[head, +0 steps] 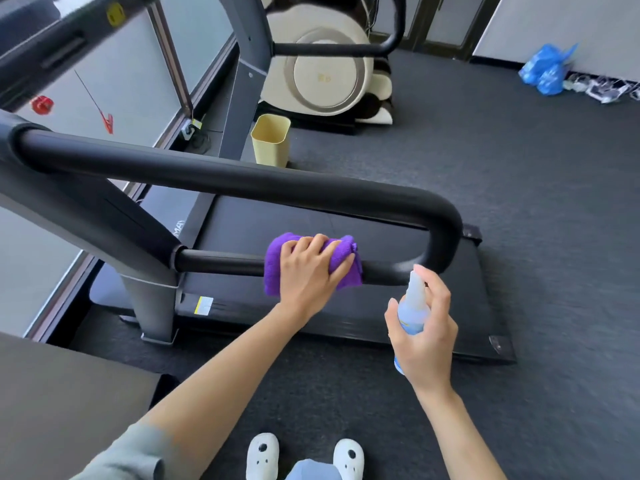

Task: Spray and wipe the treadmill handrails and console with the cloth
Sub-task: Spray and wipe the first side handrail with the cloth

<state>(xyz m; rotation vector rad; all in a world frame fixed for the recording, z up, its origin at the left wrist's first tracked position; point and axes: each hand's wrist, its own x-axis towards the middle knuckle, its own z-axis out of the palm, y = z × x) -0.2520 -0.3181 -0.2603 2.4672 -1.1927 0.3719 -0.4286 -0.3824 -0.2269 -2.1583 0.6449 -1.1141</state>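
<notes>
Purple cloth [311,263] wraps handrail [221,263]; spray bottle [412,306] upright, seemingly railward.

Left hand [308,271] presses purple cloth [273,268] on handrail [221,263]; right hand [424,336] grips spray bottle [414,308].
</notes>
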